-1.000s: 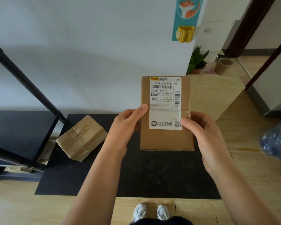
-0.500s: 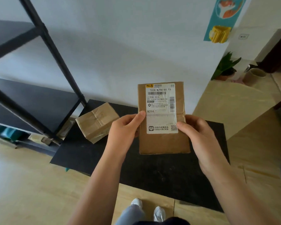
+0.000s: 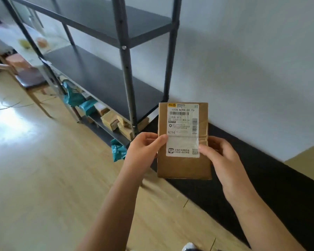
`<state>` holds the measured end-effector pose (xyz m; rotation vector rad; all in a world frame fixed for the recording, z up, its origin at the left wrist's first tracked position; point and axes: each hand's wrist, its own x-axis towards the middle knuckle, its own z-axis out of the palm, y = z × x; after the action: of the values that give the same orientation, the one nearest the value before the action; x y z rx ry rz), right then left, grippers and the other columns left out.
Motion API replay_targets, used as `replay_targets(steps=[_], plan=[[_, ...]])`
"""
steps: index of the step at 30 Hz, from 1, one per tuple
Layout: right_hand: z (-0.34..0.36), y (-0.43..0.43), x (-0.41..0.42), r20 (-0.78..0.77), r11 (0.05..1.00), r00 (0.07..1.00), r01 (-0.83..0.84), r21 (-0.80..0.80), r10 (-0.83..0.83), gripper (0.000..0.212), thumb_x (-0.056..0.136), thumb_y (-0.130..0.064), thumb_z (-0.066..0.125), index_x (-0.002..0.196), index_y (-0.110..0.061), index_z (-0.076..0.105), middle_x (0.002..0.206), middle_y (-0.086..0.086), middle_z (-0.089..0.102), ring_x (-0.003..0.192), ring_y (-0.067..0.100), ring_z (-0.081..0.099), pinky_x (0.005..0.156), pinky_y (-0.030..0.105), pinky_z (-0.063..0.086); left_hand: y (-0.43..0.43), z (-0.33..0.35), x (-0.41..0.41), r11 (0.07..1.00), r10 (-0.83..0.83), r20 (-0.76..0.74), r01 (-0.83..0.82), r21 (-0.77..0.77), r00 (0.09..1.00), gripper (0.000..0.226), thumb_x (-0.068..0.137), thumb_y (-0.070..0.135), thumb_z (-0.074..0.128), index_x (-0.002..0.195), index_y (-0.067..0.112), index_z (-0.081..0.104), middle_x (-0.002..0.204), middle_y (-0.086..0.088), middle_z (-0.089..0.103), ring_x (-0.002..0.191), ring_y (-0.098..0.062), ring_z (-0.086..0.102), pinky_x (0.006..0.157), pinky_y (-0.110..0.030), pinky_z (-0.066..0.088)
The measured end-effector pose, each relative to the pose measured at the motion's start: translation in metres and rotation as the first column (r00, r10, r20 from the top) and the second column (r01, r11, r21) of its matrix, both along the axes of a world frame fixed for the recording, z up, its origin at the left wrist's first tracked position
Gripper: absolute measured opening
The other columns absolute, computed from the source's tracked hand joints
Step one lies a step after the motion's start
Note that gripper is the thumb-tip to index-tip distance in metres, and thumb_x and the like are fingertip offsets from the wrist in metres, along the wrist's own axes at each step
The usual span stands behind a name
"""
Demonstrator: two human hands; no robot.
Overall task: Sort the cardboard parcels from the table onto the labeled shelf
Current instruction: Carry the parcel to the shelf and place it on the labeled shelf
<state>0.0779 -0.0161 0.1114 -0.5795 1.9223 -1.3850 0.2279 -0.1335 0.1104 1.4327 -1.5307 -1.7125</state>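
Note:
I hold a flat brown cardboard parcel [image 3: 184, 165] upright in front of me, its white shipping label marked N294 facing the camera. My left hand [image 3: 143, 151] grips its left edge with the thumb on the label. My right hand [image 3: 219, 156] grips the right edge the same way. Behind and to the left stands the dark metal shelf [image 3: 105, 77] with bare upper boards. Its bottom level holds several small cardboard parcels [image 3: 114, 122] and teal bags [image 3: 80, 100]. The low black table [image 3: 261, 178] lies below the parcel along the wall.
A teal bag [image 3: 118, 150] lies on the wooden floor by the shelf's corner post [image 3: 127, 78]. A wooden chair [image 3: 24, 75] and cluttered furniture stand at far left. The white wall [image 3: 252, 60] runs behind the shelf and table.
The view has swung left: the shelf now fills the upper left, and the second parcel on the table is out of sight. Both hands keep the same grip on the parcel.

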Motion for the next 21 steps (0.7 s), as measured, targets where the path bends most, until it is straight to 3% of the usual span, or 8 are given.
replay_targets(steps=[6, 11, 14, 21], plan=[[-0.009, -0.089, 0.122, 0.074, 0.988, 0.985, -0.156, 0.022, 0.154, 0.044, 0.084, -0.038, 0.072, 0.125, -0.032, 0.058, 0.115, -0.010, 0.067, 0.105, 0.008, 0.062, 0.072, 0.023, 0.048, -0.064, -0.007, 0.141, 0.984, 0.175, -0.001, -0.175, 0.012, 0.984, 0.031, 0.085, 0.036, 0.074, 0.108, 0.018, 0.064, 0.102, -0.004, 0.075, 0.095, -0.018, 0.072, 0.088, -0.040, 0.059], [-0.012, -0.154, 0.211, 0.052, 0.968, 0.968, -0.249, 0.033, 0.247, 0.047, 0.086, -0.039, 0.070, 0.131, -0.034, 0.056, 0.119, -0.008, 0.066, 0.111, 0.015, 0.062, 0.098, 0.044, 0.052, -0.105, 0.003, 0.234, 0.949, 0.315, -0.051, -0.314, 0.028, 0.948, 0.031, 0.090, 0.027, 0.071, 0.115, 0.009, 0.065, 0.105, -0.009, 0.074, 0.098, -0.022, 0.072, 0.090, -0.039, 0.058], [-0.012, -0.189, 0.246, 0.042, 0.952, 0.953, -0.303, 0.043, 0.301, 0.048, 0.085, -0.041, 0.071, 0.131, -0.038, 0.056, 0.119, -0.008, 0.065, 0.113, 0.018, 0.061, 0.099, 0.049, 0.050, -0.128, -0.001, 0.272, 0.923, 0.384, -0.058, -0.383, 0.028, 0.921, 0.030, 0.089, 0.026, 0.071, 0.115, 0.011, 0.067, 0.103, -0.007, 0.076, 0.099, -0.021, 0.073, 0.093, -0.042, 0.057], [-0.028, -0.278, 0.280, 0.068, 0.889, 0.890, -0.454, 0.055, 0.451, 0.023, 0.088, -0.043, 0.068, 0.105, -0.051, 0.055, 0.117, -0.010, 0.064, 0.112, 0.014, 0.059, 0.096, 0.045, 0.053, -0.198, -0.021, 0.317, 0.890, 0.455, -0.047, -0.455, 0.012, 0.889, 0.029, 0.089, 0.022, 0.071, 0.117, 0.012, 0.069, 0.104, -0.009, 0.075, 0.100, -0.022, 0.072, 0.087, -0.035, 0.059]])
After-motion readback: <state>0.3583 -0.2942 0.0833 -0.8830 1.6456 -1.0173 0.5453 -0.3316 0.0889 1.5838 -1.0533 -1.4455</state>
